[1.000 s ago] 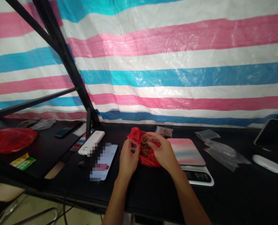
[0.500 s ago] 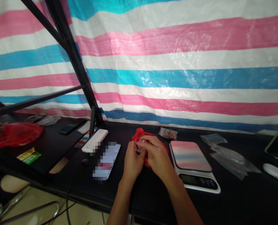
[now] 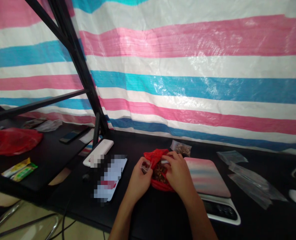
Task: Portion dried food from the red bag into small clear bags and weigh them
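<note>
My left hand [image 3: 139, 178] is closed round a small clear plastic bag [image 3: 146, 165], its mouth open and some brown bits showing inside. Right beside it, a red plastic bag [image 3: 156, 154] lies open on the table, filled with small brown pieces [image 3: 160, 172]. Over this bag's right side is my right hand [image 3: 177, 170], its fingers closed on a thin silvery thing [image 3: 164, 162] whose other end is hidden. A filled clear zip bag [image 3: 181, 148] lies just behind my right hand. Next to that hand stands a kitchen scale [image 3: 207, 176] with a pinkish striped top.
Flat clear zip bags [image 3: 250, 180] lie to the right of the scale. On the left are a phone [image 3: 113, 180] and a white power bank [image 3: 100, 151]. A black metal frame [image 3: 74, 56] rises by a neighbouring table, which holds another red bag [image 3: 15, 141] near a person's hand.
My hands have moved apart, exposing the brown pieces in the red bag. The silvery thing now shows in my right hand. The camera view has shifted slightly.
</note>
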A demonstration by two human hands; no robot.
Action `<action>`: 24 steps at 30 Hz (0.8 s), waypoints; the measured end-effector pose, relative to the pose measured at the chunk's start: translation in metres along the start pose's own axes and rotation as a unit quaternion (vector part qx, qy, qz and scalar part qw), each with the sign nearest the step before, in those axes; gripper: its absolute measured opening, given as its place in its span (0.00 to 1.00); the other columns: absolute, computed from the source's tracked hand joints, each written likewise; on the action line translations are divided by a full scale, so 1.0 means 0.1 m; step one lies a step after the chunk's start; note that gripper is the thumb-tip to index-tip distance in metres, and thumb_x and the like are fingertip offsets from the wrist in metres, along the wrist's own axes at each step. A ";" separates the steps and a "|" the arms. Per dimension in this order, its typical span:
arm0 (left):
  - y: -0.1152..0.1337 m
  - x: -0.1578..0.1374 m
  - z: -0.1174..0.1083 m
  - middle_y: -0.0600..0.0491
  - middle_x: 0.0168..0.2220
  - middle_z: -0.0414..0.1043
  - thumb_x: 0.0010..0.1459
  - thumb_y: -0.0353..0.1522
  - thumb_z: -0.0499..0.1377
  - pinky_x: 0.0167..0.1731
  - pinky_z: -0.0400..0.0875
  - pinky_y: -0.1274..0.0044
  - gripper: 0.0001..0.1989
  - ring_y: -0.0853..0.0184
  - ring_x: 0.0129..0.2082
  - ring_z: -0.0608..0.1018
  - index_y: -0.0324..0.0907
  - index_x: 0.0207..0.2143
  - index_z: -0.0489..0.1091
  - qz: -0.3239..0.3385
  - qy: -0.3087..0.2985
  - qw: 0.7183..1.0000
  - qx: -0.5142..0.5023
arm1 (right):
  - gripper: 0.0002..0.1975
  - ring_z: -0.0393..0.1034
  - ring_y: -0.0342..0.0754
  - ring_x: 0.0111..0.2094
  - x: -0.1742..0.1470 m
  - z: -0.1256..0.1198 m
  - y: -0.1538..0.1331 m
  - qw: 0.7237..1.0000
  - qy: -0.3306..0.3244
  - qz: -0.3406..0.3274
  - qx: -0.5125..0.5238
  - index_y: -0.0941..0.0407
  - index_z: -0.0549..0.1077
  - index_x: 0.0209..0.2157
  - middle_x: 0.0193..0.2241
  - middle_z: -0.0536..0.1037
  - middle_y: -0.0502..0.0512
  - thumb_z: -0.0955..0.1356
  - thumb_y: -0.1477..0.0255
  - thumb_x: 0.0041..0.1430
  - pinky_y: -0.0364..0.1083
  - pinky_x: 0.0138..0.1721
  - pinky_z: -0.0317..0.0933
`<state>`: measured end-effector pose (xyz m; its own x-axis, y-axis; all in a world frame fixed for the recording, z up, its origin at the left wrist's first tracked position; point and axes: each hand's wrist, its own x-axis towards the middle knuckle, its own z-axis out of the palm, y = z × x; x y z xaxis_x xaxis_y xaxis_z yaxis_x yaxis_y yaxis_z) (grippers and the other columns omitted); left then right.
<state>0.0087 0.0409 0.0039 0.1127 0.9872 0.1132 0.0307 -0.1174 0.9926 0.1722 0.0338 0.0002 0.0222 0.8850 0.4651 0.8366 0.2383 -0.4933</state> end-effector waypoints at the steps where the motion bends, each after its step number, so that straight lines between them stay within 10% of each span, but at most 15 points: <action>1: 0.01 0.01 0.01 0.57 0.28 0.71 0.49 0.29 0.57 0.33 0.68 0.78 0.03 0.69 0.29 0.73 0.43 0.29 0.68 -0.014 -0.010 1.000 -0.019 | 0.20 0.68 0.59 0.43 0.00 0.01 -0.01 1.000 -0.006 0.013 -0.017 0.53 0.81 0.39 0.41 0.77 0.61 0.65 0.86 0.50 0.56 0.46 0.64; 18: 0.07 0.10 0.03 0.58 0.27 0.69 0.44 0.33 0.63 0.31 0.64 0.80 0.10 0.70 0.29 0.70 0.42 0.31 0.67 -0.114 0.077 0.988 -0.068 | 0.23 0.74 0.55 0.47 0.03 0.11 -0.11 0.989 -0.073 0.092 0.088 0.55 0.78 0.50 0.49 0.78 0.59 0.63 0.83 0.56 0.51 0.51 0.66; 24: 0.06 0.10 0.01 0.59 0.27 0.67 0.45 0.31 0.61 0.30 0.61 0.81 0.08 0.72 0.28 0.68 0.41 0.31 0.68 -0.158 0.016 0.984 -0.078 | 0.22 0.72 0.58 0.47 0.03 0.03 -0.14 0.990 -0.063 0.123 0.030 0.59 0.79 0.49 0.47 0.76 0.63 0.63 0.83 0.56 0.55 0.54 0.65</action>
<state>0.0111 0.0495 0.0112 0.0906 0.9747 -0.2042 -0.0945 0.2125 0.9726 0.1586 0.0345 0.0061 0.1493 0.9614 0.2311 0.7805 0.0289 -0.6245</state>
